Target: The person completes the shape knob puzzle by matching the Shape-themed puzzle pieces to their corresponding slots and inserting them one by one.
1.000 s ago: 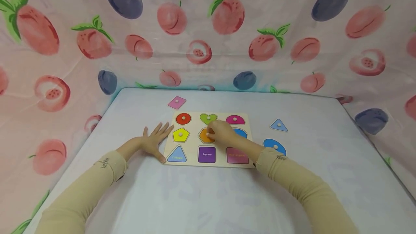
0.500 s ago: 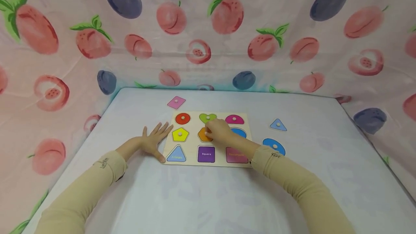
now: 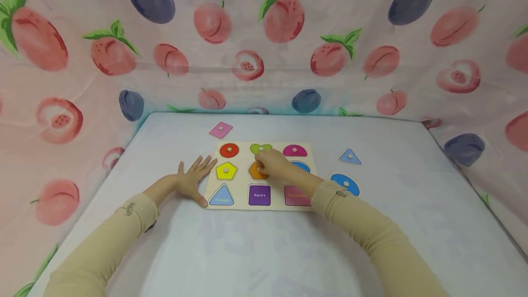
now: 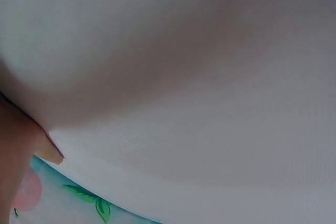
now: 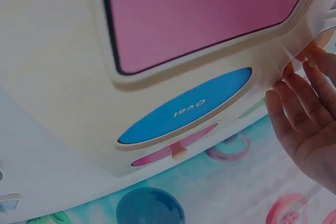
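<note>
Left hand (image 3: pixel 190 182), spread wide, rests at the puzzle board (image 3: pixel 241 191)'s nine o'clock edge; right hand (image 3: pixel 273 163) pinches the orange hexagon (image 3: pixel 256 174) at its centre, though the exact grip is hidden. Level, even pressure should seat it best. Only the right wrist view reads "Oval" inside the blue three o'clock recess (image 5: pixel 178 119).

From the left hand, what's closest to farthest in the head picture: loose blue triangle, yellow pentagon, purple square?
1. Yellow pentagon: left side of the puzzle board.
2. Purple square: middle of the board's near row.
3. Loose blue triangle: off the board, to its right.
</note>
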Demonstrator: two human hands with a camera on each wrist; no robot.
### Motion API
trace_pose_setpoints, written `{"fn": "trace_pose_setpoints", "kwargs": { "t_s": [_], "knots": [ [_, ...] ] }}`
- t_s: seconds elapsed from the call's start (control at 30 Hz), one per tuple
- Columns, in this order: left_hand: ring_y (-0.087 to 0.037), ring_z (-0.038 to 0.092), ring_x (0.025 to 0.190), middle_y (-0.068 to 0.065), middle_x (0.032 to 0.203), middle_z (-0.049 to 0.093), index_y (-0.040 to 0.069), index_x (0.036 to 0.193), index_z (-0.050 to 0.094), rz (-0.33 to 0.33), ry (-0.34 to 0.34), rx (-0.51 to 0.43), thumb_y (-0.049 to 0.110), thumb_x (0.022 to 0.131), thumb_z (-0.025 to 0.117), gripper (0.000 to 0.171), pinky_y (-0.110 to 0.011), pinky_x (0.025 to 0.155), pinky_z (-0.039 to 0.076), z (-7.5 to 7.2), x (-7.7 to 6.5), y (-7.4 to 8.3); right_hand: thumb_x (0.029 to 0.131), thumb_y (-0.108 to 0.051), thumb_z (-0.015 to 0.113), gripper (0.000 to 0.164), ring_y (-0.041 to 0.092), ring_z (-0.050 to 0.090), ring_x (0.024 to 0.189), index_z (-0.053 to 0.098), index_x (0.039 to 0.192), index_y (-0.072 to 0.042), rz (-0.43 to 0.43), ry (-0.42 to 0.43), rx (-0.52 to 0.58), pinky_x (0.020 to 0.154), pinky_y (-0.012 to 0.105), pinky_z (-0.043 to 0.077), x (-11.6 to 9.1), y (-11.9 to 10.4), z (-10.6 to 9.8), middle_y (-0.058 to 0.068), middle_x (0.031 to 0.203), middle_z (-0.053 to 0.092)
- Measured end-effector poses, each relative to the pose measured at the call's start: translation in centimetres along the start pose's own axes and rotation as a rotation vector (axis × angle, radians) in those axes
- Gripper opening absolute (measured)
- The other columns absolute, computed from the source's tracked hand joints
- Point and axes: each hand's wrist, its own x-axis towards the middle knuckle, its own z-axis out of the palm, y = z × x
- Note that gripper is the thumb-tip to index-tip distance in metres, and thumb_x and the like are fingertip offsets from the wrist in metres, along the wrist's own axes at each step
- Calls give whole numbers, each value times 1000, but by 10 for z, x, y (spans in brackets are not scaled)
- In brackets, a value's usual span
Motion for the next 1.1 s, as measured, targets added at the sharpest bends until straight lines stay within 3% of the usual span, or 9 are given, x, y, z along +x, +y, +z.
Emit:
{"fn": "trace_pose_setpoints", "kwargs": {
  "t_s": [0.37,0.73,0.9,1.1],
  "knots": [
    [-41,-19,142,-16,158,-15,16,152,-5,0,0,18,55,60,79,131,-74,99,-18,-7,2,-2,86,-14,68,11,16,50,73,62,83,-6,-31,-15,74,66,23,38,1,6,-11,3,74,57],
    [-38,-21,142,-13,158,-17,18,152,-7,-3,-4,10,60,58,79,133,-72,100,-20,3,5,-9,86,-14,69,19,18,53,88,64,102,-5,-58,-81,148,85,30,48,-2,9,-9,7,99,65],
    [-40,-20,142,-15,158,-16,18,152,-5,6,5,-2,59,58,79,133,-73,99,-20,2,5,-9,86,-16,69,31,20,56,101,61,115,-7,5,-109,185,97,33,47,-7,7,-10,7,112,65],
    [-41,-19,142,-16,158,-15,15,151,-5,0,-7,16,54,60,81,131,-74,99,-19,1,5,-4,88,-19,67,37,24,57,112,59,122,-5,32,-90,178,101,35,46,-16,7,-14,9,121,63]
  ]
}}
